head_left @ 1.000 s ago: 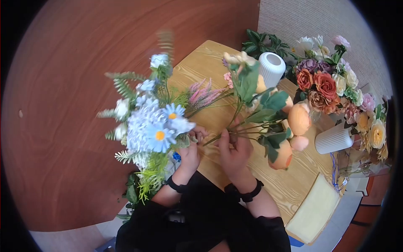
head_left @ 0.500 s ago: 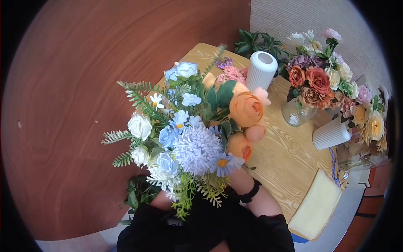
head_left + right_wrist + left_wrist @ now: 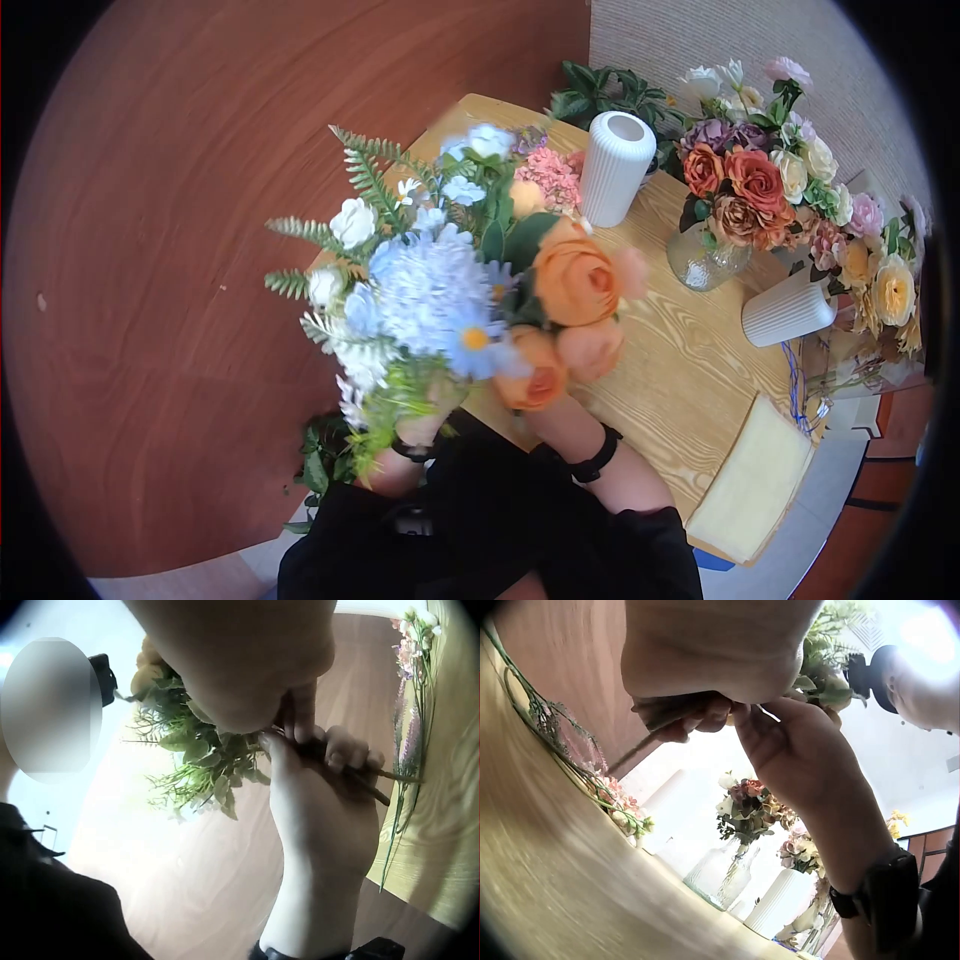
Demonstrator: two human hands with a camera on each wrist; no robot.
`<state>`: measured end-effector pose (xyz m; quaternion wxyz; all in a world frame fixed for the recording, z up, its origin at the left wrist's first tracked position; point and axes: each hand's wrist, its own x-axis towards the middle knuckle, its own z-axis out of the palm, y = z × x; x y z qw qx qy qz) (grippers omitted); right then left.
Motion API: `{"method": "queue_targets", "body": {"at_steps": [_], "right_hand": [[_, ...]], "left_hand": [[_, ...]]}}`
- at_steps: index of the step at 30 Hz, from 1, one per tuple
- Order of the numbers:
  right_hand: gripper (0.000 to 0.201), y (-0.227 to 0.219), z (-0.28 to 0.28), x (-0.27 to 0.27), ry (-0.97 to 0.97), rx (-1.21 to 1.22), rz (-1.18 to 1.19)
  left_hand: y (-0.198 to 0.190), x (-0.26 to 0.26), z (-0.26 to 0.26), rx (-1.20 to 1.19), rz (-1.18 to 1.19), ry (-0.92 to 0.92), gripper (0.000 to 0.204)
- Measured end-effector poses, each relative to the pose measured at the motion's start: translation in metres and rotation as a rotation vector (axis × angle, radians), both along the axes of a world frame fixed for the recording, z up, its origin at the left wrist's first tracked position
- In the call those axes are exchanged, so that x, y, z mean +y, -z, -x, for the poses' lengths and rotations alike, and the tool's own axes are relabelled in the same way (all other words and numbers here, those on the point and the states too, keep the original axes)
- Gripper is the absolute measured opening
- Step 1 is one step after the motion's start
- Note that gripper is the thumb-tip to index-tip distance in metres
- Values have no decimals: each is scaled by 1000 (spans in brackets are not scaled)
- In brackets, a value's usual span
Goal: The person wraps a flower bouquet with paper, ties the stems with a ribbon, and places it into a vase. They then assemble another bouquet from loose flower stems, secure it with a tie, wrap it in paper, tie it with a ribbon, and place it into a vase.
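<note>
In the head view a bouquet of artificial flowers is held up before the body: a pale blue pompom bloom (image 3: 430, 290), white roses (image 3: 353, 223), fern leaves (image 3: 300, 230) and blue daisies. Orange blooms (image 3: 577, 272) sit against its right side. The left hand (image 3: 322, 802) curls round the gathered stems (image 3: 367, 786), whose cut ends stick out past its fingers. Close above that grip, the right hand (image 3: 787, 742) has its thumb and fingers pinched at the stems just under the leaves. In the head view the blooms hide most of both hands.
A white ribbed vase (image 3: 618, 168) stands at the table's back, pink flowers (image 3: 548, 178) beside it. To the right are a glass vase (image 3: 708, 258) of mixed roses, a second ribbed vase (image 3: 788, 312) and a pale cloth (image 3: 752, 478). A reddish-brown panel (image 3: 180, 300) borders the left.
The orange spray, apart in the right hand a second ago, has come against the blue bouquet. The bouquet tipped its blooms toward the head camera, then shifted slightly left; the orange blooms sank lower.
</note>
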<state>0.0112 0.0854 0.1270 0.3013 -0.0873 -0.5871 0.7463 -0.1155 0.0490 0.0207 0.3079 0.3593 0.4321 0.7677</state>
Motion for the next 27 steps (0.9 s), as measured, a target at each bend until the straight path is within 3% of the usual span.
{"method": "queue_targets", "body": {"at_steps": [7, 10, 11, 12, 14, 18, 21, 27], "right_hand": [[42, -14, 0, -10, 113, 93, 127], [34, 5, 7, -8, 518, -100, -771], [38, 10, 20, -13, 423, -56, -233], [38, 1, 19, -12, 420, -52, -226], [42, -21, 10, -9, 537, -133, -446], [47, -19, 15, -1, 612, -229, -738], [46, -17, 21, 5, 696, -180, -798], [47, -7, 16, 8, 630, -194, -884]], "left_hand": [[9, -5, 3, -27, 56, 72, 43], [12, -18, 6, -34, 99, 88, 43], [12, -22, 8, -36, 107, 89, 43], [12, -24, 9, -38, 113, 88, 43], [13, -28, 10, -45, 125, 91, 44], [15, -30, 9, -66, 144, 119, 44], [16, -30, 9, -81, 152, 132, 45], [19, -33, 10, -119, 162, 140, 46]]}}
